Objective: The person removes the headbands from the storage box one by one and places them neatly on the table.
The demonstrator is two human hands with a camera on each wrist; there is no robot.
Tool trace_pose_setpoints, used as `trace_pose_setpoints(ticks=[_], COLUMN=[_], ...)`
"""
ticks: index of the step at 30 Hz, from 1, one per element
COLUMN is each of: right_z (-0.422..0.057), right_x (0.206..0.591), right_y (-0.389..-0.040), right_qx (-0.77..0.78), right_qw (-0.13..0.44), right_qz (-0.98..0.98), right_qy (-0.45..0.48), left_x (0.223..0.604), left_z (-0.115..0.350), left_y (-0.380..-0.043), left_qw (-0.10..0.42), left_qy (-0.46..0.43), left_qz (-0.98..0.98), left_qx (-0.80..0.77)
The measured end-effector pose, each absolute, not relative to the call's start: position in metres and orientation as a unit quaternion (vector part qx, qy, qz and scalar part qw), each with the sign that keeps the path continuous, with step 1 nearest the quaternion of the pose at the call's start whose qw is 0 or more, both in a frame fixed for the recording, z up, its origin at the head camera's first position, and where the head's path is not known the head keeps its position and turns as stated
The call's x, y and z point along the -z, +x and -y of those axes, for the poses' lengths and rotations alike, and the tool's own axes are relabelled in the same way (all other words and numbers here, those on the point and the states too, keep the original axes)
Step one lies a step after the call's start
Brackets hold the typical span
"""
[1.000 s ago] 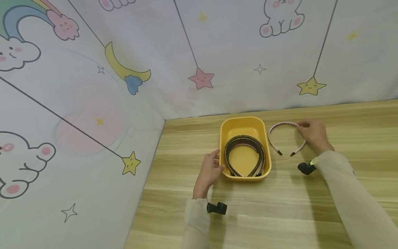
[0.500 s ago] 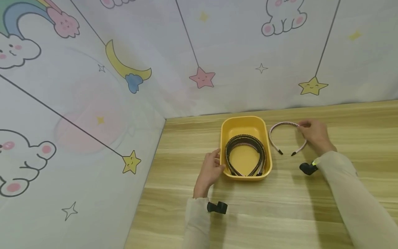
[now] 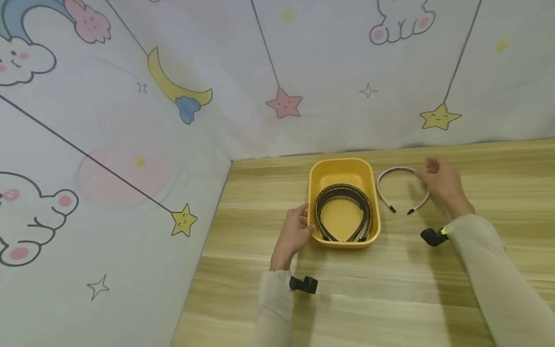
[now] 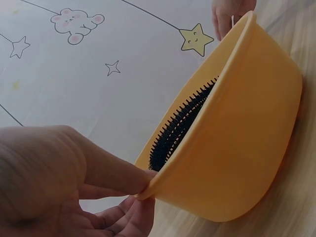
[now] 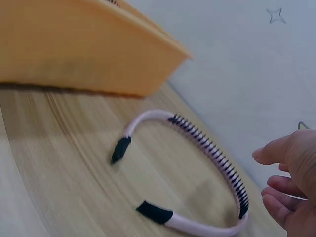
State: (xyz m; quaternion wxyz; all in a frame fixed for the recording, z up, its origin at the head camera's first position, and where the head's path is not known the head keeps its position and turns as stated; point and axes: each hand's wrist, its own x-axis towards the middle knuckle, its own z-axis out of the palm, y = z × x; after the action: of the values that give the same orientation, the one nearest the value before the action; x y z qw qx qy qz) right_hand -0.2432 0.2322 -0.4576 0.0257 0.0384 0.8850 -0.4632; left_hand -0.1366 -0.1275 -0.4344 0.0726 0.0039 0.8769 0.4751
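Observation:
In the head view a yellow plastic bin (image 3: pixel 347 245) stands on the table with several dark ridged headbands (image 3: pixel 342 189) stacked inside. My left hand (image 3: pixel 292 236) pinches its left rim; the left wrist view shows the thumb over the bin's rim (image 4: pixel 148 187) and fingers beneath. A pale pink headband with black tips (image 5: pixel 212 148) and black ridging along its arch lies flat to the right of the bin. Beside its right side, my right hand (image 3: pixel 443 185) hovers with thumb and fingers parted, a gap between them and the band in the right wrist view.
The wood-grain table (image 3: pixel 368 299) runs back to a white wall cloth (image 3: pixel 329 125) printed with stars and bears. A second printed wall (image 3: pixel 121 241) bounds the left side. Black wrist cameras (image 3: pixel 303 285) sit on both cuffs.
My right hand has let go of the pink headband and shifted slightly right, its fingers opening. The left hand keeps its hold on the bin. The head view has tilted down slightly.

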Motion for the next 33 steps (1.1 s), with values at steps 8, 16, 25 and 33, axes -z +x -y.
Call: trace_pose_setpoints(ticks=[8, 16, 25, 33], right_z=[-0.209, -0.19, -0.162, -0.141], right_x=[0.431, 0.422, 0.417, 0.417], right_y=[-0.239, -0.232, -0.229, -0.227], right_qx=[0.479, 0.487, 0.49, 0.479], right_qw=[-0.022, -0.004, 0.008, 0.04], right_qz=[-0.878, -0.873, -0.87, -0.872], right_qy=[0.003, -0.017, -0.048, -0.097], left_x=[0.429, 0.43, 0.427, 0.427], left_z=[0.126, 0.124, 0.122, 0.121], left_y=[-0.138, -0.136, -0.137, -0.135], left_qw=[0.068, 0.077, 0.078, 0.078], left_qy=[-0.003, -0.014, -0.027, -0.034], left_qz=[-0.875, -0.872, -0.873, -0.873], left_qx=[-0.48, -0.483, -0.481, -0.48])
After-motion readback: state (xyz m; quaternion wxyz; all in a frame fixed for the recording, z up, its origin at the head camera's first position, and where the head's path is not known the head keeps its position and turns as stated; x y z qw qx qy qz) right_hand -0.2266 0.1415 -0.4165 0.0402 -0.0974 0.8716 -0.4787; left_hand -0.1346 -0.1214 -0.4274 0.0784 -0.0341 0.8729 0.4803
